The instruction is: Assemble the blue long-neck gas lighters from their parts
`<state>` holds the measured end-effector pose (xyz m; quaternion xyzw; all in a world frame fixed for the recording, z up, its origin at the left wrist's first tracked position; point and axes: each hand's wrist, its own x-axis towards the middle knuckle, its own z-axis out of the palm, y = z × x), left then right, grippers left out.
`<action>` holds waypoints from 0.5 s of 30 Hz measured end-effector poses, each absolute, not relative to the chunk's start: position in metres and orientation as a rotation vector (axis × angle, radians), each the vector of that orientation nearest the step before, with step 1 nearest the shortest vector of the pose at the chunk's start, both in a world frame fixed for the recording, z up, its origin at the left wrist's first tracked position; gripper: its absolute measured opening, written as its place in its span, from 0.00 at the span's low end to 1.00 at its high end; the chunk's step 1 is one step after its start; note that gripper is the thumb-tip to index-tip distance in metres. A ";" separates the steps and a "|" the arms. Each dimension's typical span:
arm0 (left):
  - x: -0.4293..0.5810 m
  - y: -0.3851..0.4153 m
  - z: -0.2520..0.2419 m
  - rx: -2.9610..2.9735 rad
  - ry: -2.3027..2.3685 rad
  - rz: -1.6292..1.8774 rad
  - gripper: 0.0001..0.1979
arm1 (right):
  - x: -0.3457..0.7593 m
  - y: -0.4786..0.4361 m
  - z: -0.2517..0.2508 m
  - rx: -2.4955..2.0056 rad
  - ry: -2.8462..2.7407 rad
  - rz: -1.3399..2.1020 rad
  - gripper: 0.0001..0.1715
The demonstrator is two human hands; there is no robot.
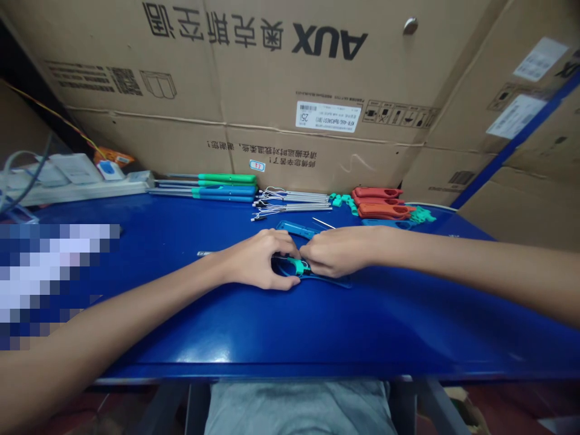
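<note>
On the blue table lies a blue plastic housing (333,280), with a small teal plastic part (298,266) and a thin white wire in it. My left hand (265,260) curls round the housing's left end, thumb at the near side and fingers at the far side. My right hand (338,250) is bent over the right part, its fingertips pinched beside the teal part; what they hold is hidden. Just beyond my hands lies another blue plastic shell piece (296,228), with a thin metal rod (323,223) near it.
Along the back lie green and blue handled tools (226,179), metal rods with wires (294,199), teal parts (347,202) and red-orange plastic housings (378,202). A power strip (90,188) stands at left. Behind rises a large cardboard box (263,78). The table's front edge (281,370) is near me.
</note>
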<state>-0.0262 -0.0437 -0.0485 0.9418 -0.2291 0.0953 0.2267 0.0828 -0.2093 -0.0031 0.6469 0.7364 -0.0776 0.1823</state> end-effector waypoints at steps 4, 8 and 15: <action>-0.027 -0.044 -0.048 2.598 -0.668 0.255 0.13 | 0.086 -0.214 -0.008 1.944 2.091 -0.320 0.17; -0.027 -0.044 -0.047 2.593 -0.678 0.252 0.14 | 0.090 -0.220 -0.017 2.029 2.152 -0.311 0.16; -0.027 -0.046 -0.046 2.582 -0.695 0.245 0.13 | 0.093 -0.223 -0.025 2.088 2.230 -0.253 0.17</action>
